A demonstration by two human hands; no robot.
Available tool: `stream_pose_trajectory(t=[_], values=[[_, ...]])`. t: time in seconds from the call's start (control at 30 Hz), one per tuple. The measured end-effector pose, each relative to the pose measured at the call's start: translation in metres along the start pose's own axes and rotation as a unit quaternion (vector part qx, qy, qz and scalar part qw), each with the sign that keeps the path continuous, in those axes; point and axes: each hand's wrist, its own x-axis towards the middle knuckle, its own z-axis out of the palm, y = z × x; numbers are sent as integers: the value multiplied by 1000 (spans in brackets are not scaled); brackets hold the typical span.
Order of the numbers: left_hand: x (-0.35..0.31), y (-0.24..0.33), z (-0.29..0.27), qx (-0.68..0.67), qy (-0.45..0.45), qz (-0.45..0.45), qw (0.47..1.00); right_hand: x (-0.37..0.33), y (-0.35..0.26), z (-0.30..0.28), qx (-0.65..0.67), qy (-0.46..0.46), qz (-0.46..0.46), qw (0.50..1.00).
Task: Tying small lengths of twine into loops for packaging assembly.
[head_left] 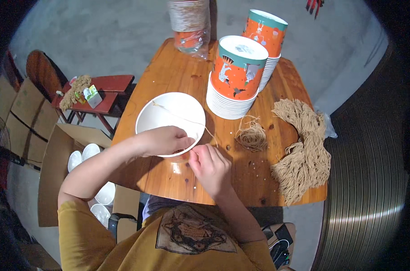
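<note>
A white-lined paper bucket (169, 106) is tilted on the table in front of me, its mouth toward me. A thin tan cord (182, 117) runs across the mouth and over the right rim, its end just above my right hand. My left hand (166, 140) reaches in over the near rim, fingers curled against the inside wall; their tips are partly hidden. My right hand (211, 167) is closed just outside the same rim, thumb and forefinger pinched, seemingly on the cord. A small coil of cord (252, 137) lies right of the bucket.
Upside-down stacks of orange and green buckets (238, 77) stand behind, one stack bagged in plastic (190, 27). A large tan cord bundle (304, 153) covers the table's right side. At left, a cardboard box (53, 180) holds white buckets; a red bench (110, 83) stands beyond.
</note>
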Motion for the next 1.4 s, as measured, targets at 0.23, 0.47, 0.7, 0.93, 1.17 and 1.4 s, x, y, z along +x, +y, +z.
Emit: stream_pose_trajectory(t=[0.23, 0.47, 0.7, 0.93, 1.17, 1.4], values=[[13, -19, 3, -119, -44, 43, 991, 2, -2, 0, -4, 0, -7, 1000], [16, -20, 4, -254, -48, 6, 966, 5, -3, -3, -13, -14, -14, 1000], [17, -20, 7, -255, -31, 23, 966, 5, -2, -3, 12, -32, -10, 999], [3, -8, -1, -355, 40, 65, 932, 24, 21, -28, 178, -155, 21, 972], [7, -14, 7, -366, 3, 118, 923, 63, 36, -53, 245, -271, 8, 931], [8, -19, 9, -324, -18, 166, 931, 71, 36, -63, 270, -334, 85, 899]])
